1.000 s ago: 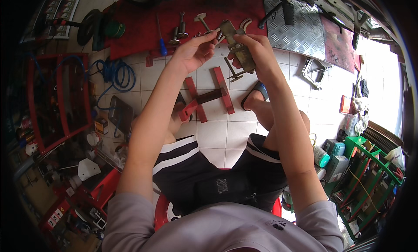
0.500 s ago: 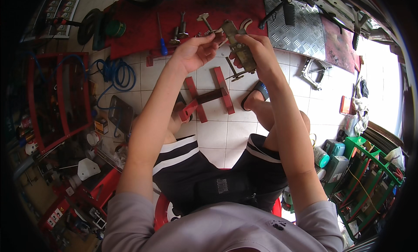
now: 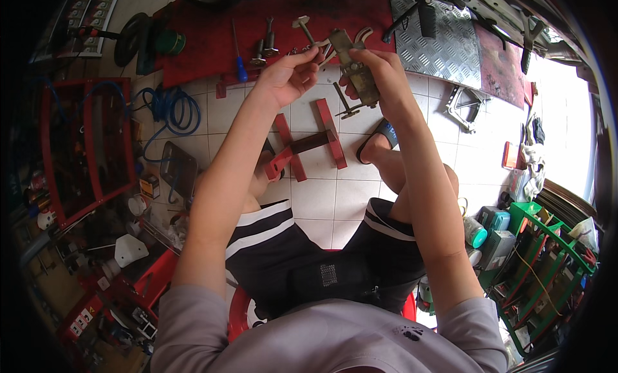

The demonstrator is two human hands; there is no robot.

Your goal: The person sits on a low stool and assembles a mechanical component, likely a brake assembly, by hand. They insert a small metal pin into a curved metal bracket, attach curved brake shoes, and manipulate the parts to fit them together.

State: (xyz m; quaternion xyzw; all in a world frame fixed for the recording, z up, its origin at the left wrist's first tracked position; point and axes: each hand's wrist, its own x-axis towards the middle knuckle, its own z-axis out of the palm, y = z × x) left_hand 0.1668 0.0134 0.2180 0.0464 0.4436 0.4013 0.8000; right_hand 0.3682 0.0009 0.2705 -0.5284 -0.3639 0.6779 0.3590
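My right hand point(image 3: 391, 83) is closed around a brass-coloured metal clamp-like part point(image 3: 356, 70), a long plate with a bolted block and a thin crossbar screw at its lower end. Just to its left, my left hand point(image 3: 290, 76) has its thumb and forefinger pinched together near the part's upper end. What those fingertips hold, if anything, is too small to make out; a thin light piece shows beside them. A bolt with a wide flat head point(image 3: 302, 26) lies beyond my left hand, and a curved metal piece point(image 3: 364, 35) shows behind the clamp-like part.
On the red work surface point(image 3: 206, 25) lie a blue-handled screwdriver point(image 3: 241, 67) and several bolts. A red metal stand point(image 3: 333, 138) is on the tiled floor between my feet. A blue hose point(image 3: 183, 115) is coiled at left; a green rack point(image 3: 547, 244) stands at right.
The clamp-like part has shifted and turned slightly in my right hand. My left fingertips have moved a little, and a dark reddish patch beside them no longer shows.
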